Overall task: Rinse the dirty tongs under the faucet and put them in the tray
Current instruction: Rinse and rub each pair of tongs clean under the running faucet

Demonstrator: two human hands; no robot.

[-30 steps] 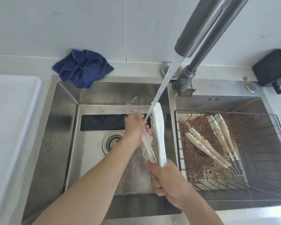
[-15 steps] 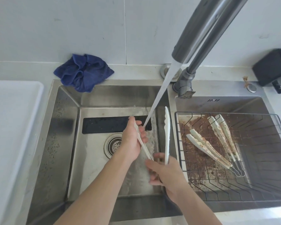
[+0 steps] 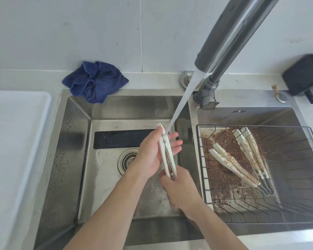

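Observation:
White tongs [image 3: 167, 152] are held over the left sink basin [image 3: 101, 177], tips up, under the water stream [image 3: 181, 105] from the grey faucet [image 3: 229, 33]. My right hand [image 3: 179, 192] grips their hinge end from below. My left hand [image 3: 154, 154] lies flat along the tongs' arms with straight fingers behind them and the thumb against the upper tip. Two more dirty, speckled tongs [image 3: 233, 164] [image 3: 251, 152] lie in the wire rack [image 3: 296, 177] in the right basin. A white tray [image 3: 11, 141] sits on the counter at the left.
A crumpled blue cloth [image 3: 95, 81] lies on the sink's back rim. A black sponge mat [image 3: 119, 138] and the drain [image 3: 127, 160] are in the left basin. A black box [image 3: 305, 76] stands at the right back. Brown grime covers the rack's floor.
The tongs' two arms, spread apart half a second ago, are now pressed together. My left hand has opened flat against them, and my right hand holds the hinge end lower.

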